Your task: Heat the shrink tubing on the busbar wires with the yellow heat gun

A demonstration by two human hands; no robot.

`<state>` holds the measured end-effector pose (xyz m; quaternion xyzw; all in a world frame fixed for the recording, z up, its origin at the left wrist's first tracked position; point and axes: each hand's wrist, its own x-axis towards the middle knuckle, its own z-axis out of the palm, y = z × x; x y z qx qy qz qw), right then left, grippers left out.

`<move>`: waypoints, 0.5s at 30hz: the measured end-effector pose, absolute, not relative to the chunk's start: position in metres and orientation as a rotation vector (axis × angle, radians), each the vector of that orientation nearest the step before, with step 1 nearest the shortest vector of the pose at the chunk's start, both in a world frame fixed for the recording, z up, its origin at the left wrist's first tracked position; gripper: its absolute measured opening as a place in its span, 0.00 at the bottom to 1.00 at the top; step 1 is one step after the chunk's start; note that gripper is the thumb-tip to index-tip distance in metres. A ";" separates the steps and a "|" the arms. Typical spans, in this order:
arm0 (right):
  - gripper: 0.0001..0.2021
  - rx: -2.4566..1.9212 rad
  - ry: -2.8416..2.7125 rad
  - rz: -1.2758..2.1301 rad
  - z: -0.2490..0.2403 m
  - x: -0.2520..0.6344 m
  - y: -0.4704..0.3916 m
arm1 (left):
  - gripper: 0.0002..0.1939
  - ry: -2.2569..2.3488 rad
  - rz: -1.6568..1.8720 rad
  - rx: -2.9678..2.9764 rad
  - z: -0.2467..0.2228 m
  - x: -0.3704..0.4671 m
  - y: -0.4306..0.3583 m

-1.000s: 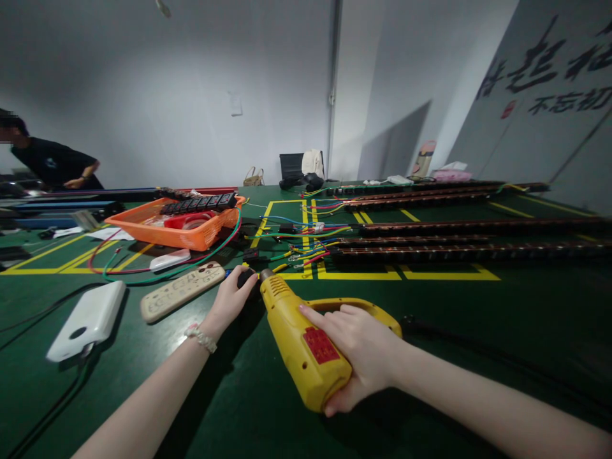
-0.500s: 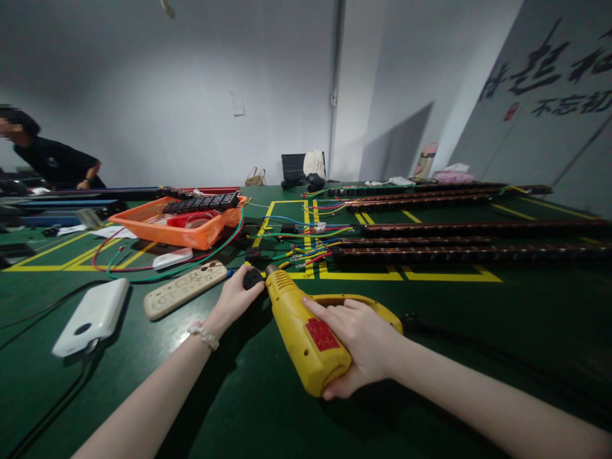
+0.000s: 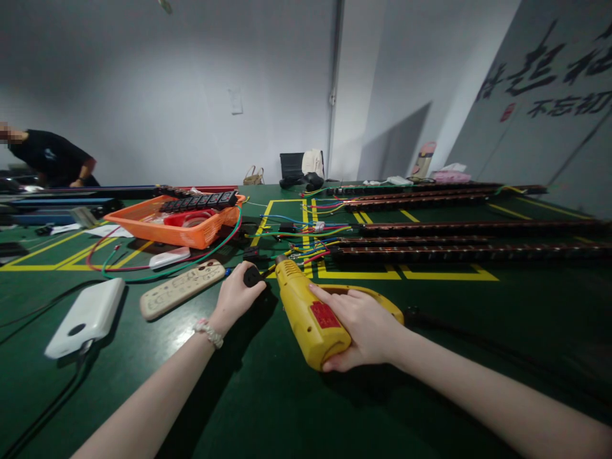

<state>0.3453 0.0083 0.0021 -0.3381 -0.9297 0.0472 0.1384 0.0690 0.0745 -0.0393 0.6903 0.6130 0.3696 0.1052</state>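
Note:
A yellow heat gun [image 3: 310, 319] with a red label is gripped in my right hand [image 3: 366, 328], my fingers wrapped round its body and handle. Its nozzle points away from me, over the table, just right of my left hand [image 3: 236, 296]. That hand is closed on a small black round piece [image 3: 252, 275], held between thumb and fingers; it looks like a socket or plug, but its exact kind is unclear. Left of it lies a beige power strip [image 3: 184, 290]. Colored wires [image 3: 315, 245] with bare ends lie beyond the nozzle.
An orange basket [image 3: 191, 236] with parts stands at the back left. A white power bank [image 3: 88, 315] with a cable lies at the left. Long black strips [image 3: 454, 254] stretch across the right side of the green table [image 3: 430, 408]. A person in black [image 3: 52, 156] leans at the far left.
The heat gun has moved slightly up, and its nozzle has shifted right, away from the black piece. The black piece has turned a little in my left hand.

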 end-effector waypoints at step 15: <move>0.55 -0.841 -2.714 0.226 0.000 0.340 -0.007 | 0.14 1.770 1.138 2.121 -0.039 0.066 0.077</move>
